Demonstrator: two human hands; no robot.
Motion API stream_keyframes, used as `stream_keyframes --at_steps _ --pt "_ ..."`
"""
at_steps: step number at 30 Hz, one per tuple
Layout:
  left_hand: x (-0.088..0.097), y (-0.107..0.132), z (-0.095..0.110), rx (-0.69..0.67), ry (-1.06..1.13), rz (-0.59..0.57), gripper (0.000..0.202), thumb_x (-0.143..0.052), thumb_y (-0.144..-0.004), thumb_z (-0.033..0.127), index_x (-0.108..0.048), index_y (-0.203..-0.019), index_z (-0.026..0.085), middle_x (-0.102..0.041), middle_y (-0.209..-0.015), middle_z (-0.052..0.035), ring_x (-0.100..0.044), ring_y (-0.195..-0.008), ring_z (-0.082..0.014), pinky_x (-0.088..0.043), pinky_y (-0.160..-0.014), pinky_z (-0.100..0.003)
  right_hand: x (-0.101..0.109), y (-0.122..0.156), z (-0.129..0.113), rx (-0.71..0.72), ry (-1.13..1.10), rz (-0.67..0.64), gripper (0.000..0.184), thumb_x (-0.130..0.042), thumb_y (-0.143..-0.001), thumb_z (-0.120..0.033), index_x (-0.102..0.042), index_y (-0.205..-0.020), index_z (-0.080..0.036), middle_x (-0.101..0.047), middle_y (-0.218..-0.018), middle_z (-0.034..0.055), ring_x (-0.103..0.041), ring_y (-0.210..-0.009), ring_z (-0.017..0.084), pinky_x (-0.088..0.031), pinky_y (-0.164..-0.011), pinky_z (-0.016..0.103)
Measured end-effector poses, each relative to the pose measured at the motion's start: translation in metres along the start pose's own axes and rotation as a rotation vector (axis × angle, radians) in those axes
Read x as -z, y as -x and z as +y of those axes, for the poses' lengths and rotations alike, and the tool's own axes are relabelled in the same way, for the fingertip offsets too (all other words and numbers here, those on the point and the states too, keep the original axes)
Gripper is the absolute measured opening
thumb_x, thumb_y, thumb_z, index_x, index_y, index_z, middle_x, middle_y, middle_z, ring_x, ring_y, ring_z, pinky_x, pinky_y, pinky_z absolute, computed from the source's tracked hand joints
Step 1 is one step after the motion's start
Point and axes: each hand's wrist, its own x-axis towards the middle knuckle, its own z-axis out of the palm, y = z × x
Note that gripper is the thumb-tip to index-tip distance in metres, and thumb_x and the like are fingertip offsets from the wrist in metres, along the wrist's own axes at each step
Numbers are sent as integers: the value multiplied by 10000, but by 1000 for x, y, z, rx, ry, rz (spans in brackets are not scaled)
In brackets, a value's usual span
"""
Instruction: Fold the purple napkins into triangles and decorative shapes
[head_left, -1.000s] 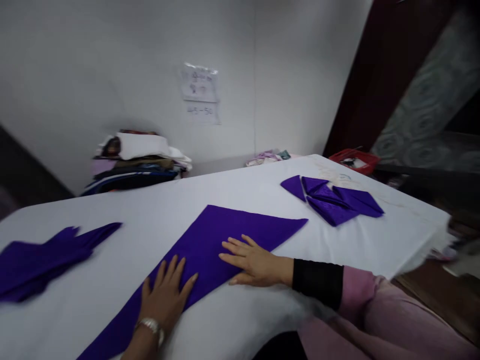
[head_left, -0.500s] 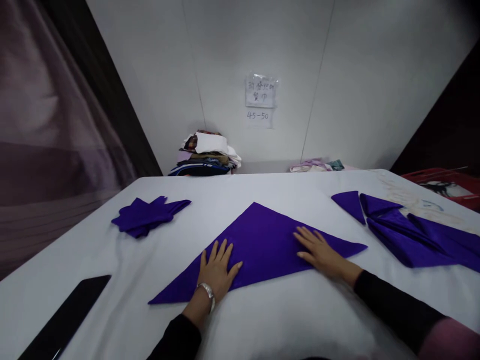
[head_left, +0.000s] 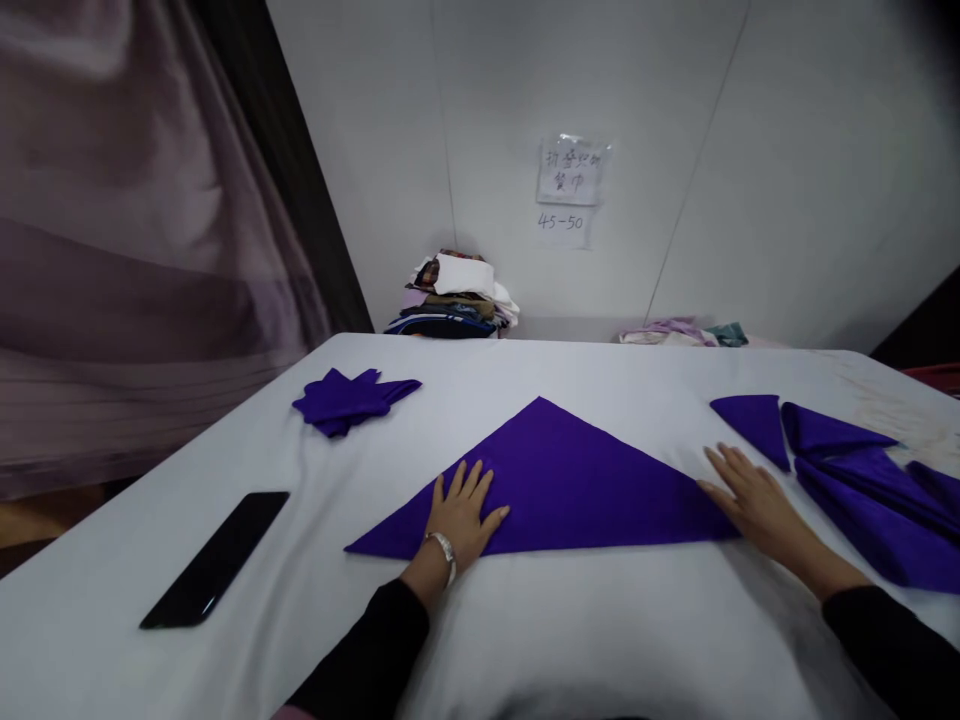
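Note:
A purple cloth napkin (head_left: 559,480) folded into a wide triangle lies flat on the white table (head_left: 570,630). My left hand (head_left: 463,510) rests open and flat on its left part, fingers spread, a silver bracelet at the wrist. My right hand (head_left: 746,492) lies open at the triangle's right tip, palm down. A small folded purple napkin (head_left: 351,398) sits at the far left of the table. Several loose purple napkins (head_left: 847,470) are heaped at the right.
A black phone (head_left: 216,556) lies face up near the table's left edge. Stacked folded fabrics (head_left: 454,297) and a smaller cloth pile (head_left: 682,333) sit against the white wall, below a paper note (head_left: 570,190). A mauve curtain (head_left: 135,260) hangs at left.
My right hand has slid rightward along the triangle, from its middle to the right tip. My left hand has stayed flat on the left part. The camera view has swung left.

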Motion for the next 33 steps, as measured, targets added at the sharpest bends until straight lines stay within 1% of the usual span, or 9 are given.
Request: stream_keyframes --at_steps 4,7,9,11,14,18,24,28,33 --pt "0 2 1 0 20 -2 681 -257 -861 632 -319 -1410 234 -249 -1504 -42 -139 -1391 -298 -107 -1090 -582 23 -31 -117 224 -229 -158 617 -284 -915 -549 -258 -1442 -229 -247 -1497 96 -196 -1373 264 -228 -1078 508" --pt "0 3 2 -10 35 19 681 -255 -859 637 -318 -1409 241 -263 -1501 -40 -135 -1392 -294 -104 -1094 -575 34 -50 -195 441 -338 -273 621 -295 -917 -554 -243 -1447 -235 -220 -1504 89 -155 -1384 248 -188 -1094 500" --pt "0 4 2 -16 43 31 679 -253 -860 637 -315 -1410 244 -269 -1499 -45 -137 -1392 -292 -105 -1092 -577 33 -62 -231 549 -369 -301 630 -282 -919 -562 -259 -1443 -213 -213 -1505 94 -144 -1387 241 -179 -1100 490" --pt "-1 5 3 -17 52 31 676 -246 -863 633 -307 -1412 244 -272 -1498 -51 -142 -1391 -292 -107 -1090 -583 25 -73 -253 613 -371 -312 641 -267 -920 -565 -273 -1438 -189 -215 -1502 105 -141 -1388 241 -169 -1102 489" --pt "-2 5 4 -15 65 33 677 -244 -863 631 -298 -1415 244 -280 -1497 -55 -146 -1389 -296 -102 -1090 -587 2 -85 -264 635 -331 -326 652 -247 -916 -579 -293 -1431 -181 -239 -1492 121 -160 -1383 260 -159 -1093 518" --pt "-5 5 5 -25 77 47 685 -266 -865 615 -273 -1422 217 -275 -1499 -72 -143 -1389 -290 -105 -1096 -578 -26 -85 -260 621 -278 -322 651 -207 -914 -594 -287 -1433 -209 -264 -1487 111 -177 -1379 258 -153 -1089 519" --pt "-4 10 -2 -10 71 62 615 -266 -896 545 -287 -1411 207 -226 -1515 -80 -122 -1396 -261 -120 -1099 -559 -33 -81 -256 624 -253 -308 684 -210 -899 -623 -306 -1426 -197 -255 -1491 110 -178 -1379 254 -149 -1091 506" --pt "3 20 -25 71 72 41 722 -244 -847 668 -310 -1405 215 -258 -1503 -85 -129 -1395 -274 -79 -1098 -569 -32 -81 -257 630 -252 -301 680 -218 -897 -627 -314 -1421 -205 -256 -1491 106 -186 -1377 257 -162 -1085 512" --pt "12 32 -74 203 96 33 724 -296 -834 675 -325 -1399 222 -253 -1503 -82 -137 -1396 -272 -55 -1100 -561 -35 -81 -257 636 -257 -285 666 -232 -897 -622 -324 -1416 -216 -273 -1486 102 -195 -1375 259 -166 -1084 515"
